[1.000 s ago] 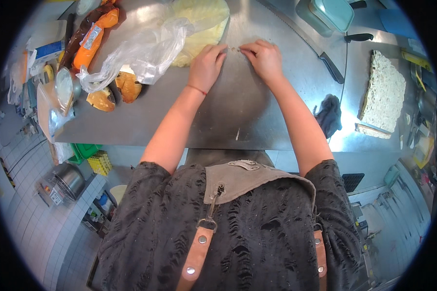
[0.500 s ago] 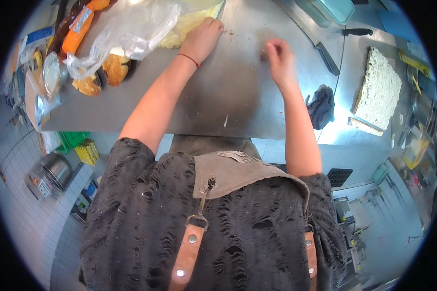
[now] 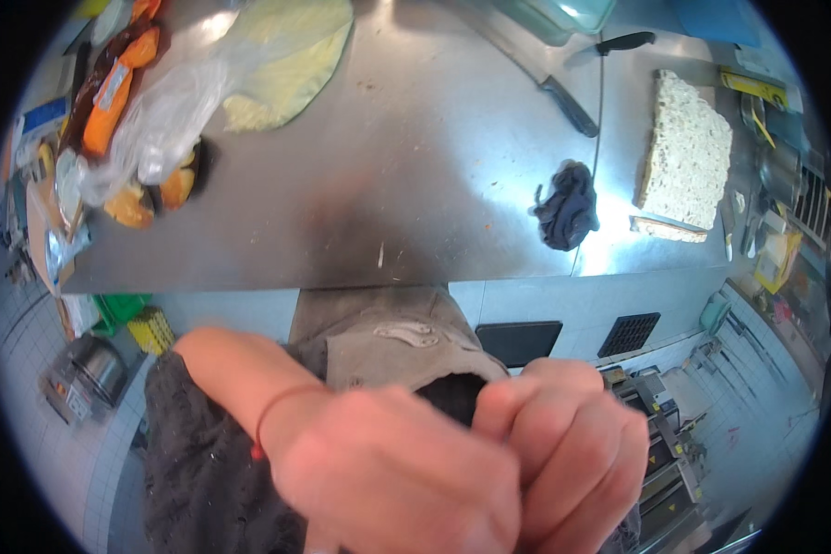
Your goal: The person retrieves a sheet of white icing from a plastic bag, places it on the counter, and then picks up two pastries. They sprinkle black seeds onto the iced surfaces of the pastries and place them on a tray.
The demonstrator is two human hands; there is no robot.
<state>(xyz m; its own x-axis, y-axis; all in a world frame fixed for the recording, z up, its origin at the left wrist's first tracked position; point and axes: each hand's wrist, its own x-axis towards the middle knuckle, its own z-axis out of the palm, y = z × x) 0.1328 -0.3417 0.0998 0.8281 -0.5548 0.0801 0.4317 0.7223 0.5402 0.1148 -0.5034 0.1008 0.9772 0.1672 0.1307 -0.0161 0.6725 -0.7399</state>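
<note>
Steel tabletop [image 3: 434, 212] | apron [image 3: 402, 355] behind fingers [image 3: 572, 439] | fingers curled in; cannot tell whether gripping

We find no text legible. We note a pale label [image 3: 113, 85] on the orange package [image 3: 102, 126] along the worktop's [image 3: 415, 194] left edge; its print is too small. We see yellow triangular signs [image 3: 671, 507] on dark equipment [image 3: 657, 482] beyond the near edge, toward the right corner; their symbols are unresolved.

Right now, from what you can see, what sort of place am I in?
Probably a bakery or professional kitchen: a broad metal worktop carries a long-bladed knife and what look like browned bread pieces.
</note>
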